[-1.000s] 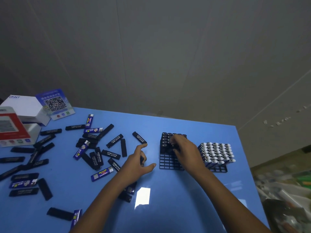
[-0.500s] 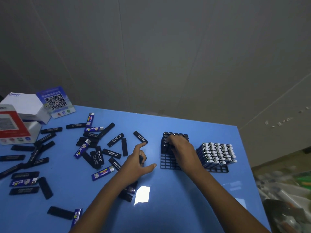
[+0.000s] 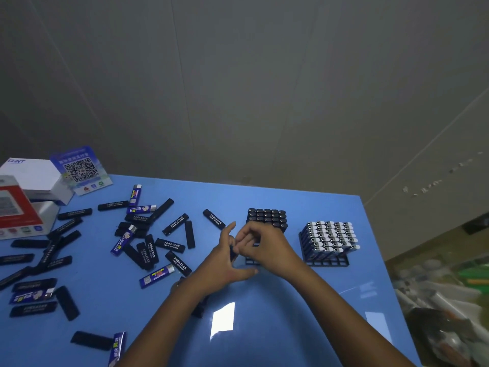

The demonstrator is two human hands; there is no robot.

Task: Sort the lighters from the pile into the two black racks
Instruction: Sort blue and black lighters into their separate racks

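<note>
Loose black and blue lighters (image 3: 148,245) lie scattered over the left half of the blue table (image 3: 264,327). The left black rack (image 3: 251,260) holds several black lighters (image 3: 267,217) in its far rows. Several silver-capped blue lighters (image 3: 329,239) fill most of the right rack (image 3: 328,263). My left hand (image 3: 222,266) is just left of the left rack and holds a black lighter (image 3: 232,252), forefinger and thumb spread. My right hand (image 3: 267,247) has its fingers curled onto that same lighter and covers the rack's middle rows.
A white box (image 3: 29,176), a red box (image 3: 13,207) and a QR-code card (image 3: 80,168) stand at the table's far left. The table's right edge (image 3: 383,260) drops to cluttered floor. A black lighter (image 3: 198,309) lies under my left forearm.
My right hand has come off the left rack and moved left to meet my left hand. My left hand has lifted slightly toward the rack.
</note>
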